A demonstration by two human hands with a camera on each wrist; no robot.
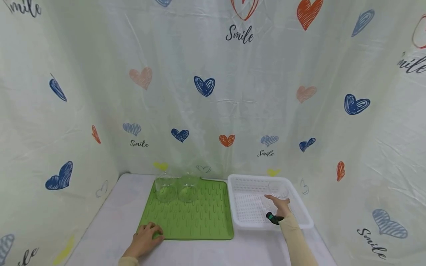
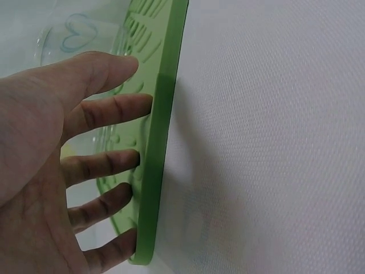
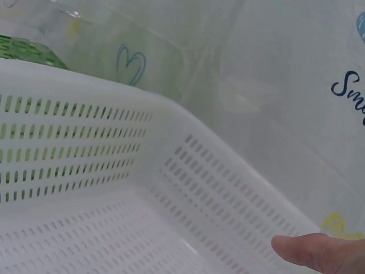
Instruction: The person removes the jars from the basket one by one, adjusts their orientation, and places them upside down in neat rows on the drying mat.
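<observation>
My left hand (image 1: 145, 239) rests at the near left corner of a green ridged drying mat (image 1: 206, 218). In the left wrist view its fingers (image 2: 108, 165) are spread, with the tips on the mat's edge. Two clear glass vessels (image 1: 166, 192) stand side by side on the mat's far left part. Over the white perforated basket (image 1: 249, 226) my right hand (image 1: 281, 207) reaches in, thumb spread to the left. Just beyond it, inside the basket, is another clear glass vessel (image 1: 277, 187). Only the right thumb (image 3: 313, 251) shows in the right wrist view.
A white cloth (image 1: 114, 214) covers the table. The basket stands right beside the mat's right edge, its walls raised. A curtain (image 1: 246, 122) printed with hearts hangs close behind the table and along both sides. A black band (image 1: 273, 218) is on the right wrist.
</observation>
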